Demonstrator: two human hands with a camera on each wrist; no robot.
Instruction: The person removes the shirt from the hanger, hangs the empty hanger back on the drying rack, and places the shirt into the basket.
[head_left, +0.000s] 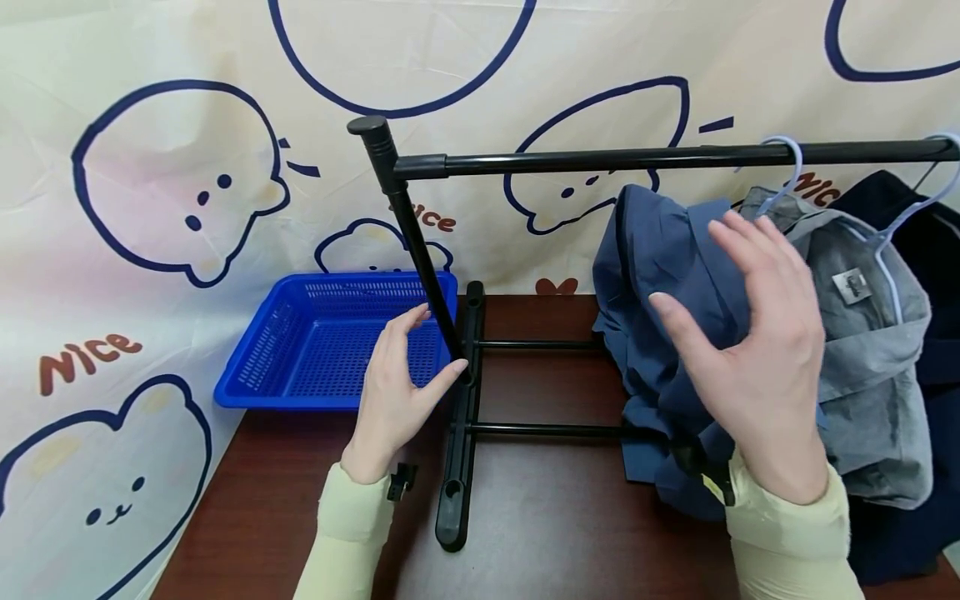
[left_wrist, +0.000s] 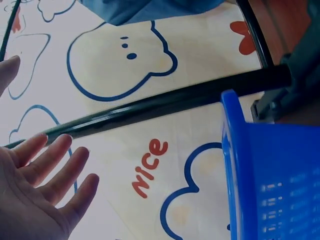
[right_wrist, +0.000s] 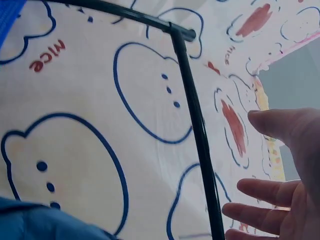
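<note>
A cartoon-printed sheet (head_left: 187, 321) backs the brown bench (head_left: 547, 508), where a black rack (head_left: 460, 458) stands beside a blue basket (head_left: 288, 403) — a blue garment (head_left: 652, 367) below the rack's bar (head_left: 570, 161). Left grip (head_left: 393, 400), near the post (head_left: 417, 250), and right grip (head_left: 768, 367), before the garment — both released.

The head camera looks forward and down on the black rack (head_left: 418, 250) from in front, far enough back to take in its base (head_left: 459, 450). The left wrist camera, much nearer the rack, is turned so its post (left_wrist: 150, 107) runs across the view; both see the blue basket (head_left: 315, 350) beside the rack. The right wrist camera, also tilted, faces the patterned backdrop (right_wrist: 95, 90) behind the rack, sharing its upper corner (right_wrist: 176, 31) with the head view.
</note>
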